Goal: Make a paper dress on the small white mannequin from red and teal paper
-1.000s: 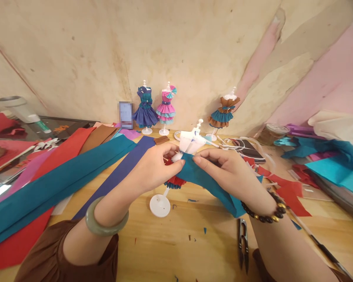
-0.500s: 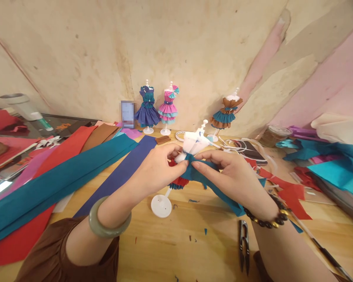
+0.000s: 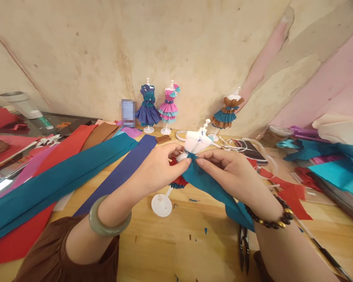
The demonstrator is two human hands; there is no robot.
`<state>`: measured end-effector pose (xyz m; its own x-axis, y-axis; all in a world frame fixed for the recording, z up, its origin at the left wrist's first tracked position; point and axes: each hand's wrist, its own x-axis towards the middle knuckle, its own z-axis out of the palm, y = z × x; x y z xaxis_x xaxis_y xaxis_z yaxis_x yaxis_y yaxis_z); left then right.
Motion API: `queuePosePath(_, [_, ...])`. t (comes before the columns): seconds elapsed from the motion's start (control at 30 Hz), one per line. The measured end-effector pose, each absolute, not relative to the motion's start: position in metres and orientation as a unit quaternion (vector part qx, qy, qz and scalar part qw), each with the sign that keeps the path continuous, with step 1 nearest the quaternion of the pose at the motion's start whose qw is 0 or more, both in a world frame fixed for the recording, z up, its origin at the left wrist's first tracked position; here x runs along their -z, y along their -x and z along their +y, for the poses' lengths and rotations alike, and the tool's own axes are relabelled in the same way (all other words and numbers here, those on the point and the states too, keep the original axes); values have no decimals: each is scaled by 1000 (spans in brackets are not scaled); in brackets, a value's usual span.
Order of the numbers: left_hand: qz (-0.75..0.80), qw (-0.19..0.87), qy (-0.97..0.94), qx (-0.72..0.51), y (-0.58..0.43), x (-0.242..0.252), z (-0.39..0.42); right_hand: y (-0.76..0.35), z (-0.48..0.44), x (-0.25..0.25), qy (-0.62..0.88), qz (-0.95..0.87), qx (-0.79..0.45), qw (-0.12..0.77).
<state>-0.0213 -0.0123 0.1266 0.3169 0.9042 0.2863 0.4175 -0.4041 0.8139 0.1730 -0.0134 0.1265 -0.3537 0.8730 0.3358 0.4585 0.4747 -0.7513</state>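
A white miniature mannequin [image 3: 197,141] tilts between my hands on its round stand base [image 3: 161,205], with a red and teal ruffle [image 3: 179,181] low on its body. My left hand [image 3: 162,163] is closed around its waist, the thumb pressing the end of a teal crepe paper strip [image 3: 213,183] against it. My right hand [image 3: 228,167] pinches the gathered upper edge of that strip beside the left thumb. The strip's loose part hangs down under my right hand towards the wrist, partly covering the thread snips [image 3: 243,250].
Long teal [image 3: 61,178], blue [image 3: 120,172] and red paper strips lie at left. Dressed mannequins [image 3: 148,107] stand along the wall, one in brown and teal [image 3: 227,111] farther right. Red scraps [image 3: 295,199], a phone-like dark object [image 3: 253,152] and a pen [image 3: 326,252] lie at right.
My right hand has shifted slightly right along the strip's edge. The strip's loose end has swung down and right, over the snips' handle. My left hand stays at the mannequin's waist.
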Motion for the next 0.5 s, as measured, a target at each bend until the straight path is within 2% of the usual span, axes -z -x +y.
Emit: queuePosePath(0.5, [428,327,-761,-360,23,-127,-12,-180,-13,-135,454,-743,-359,336])
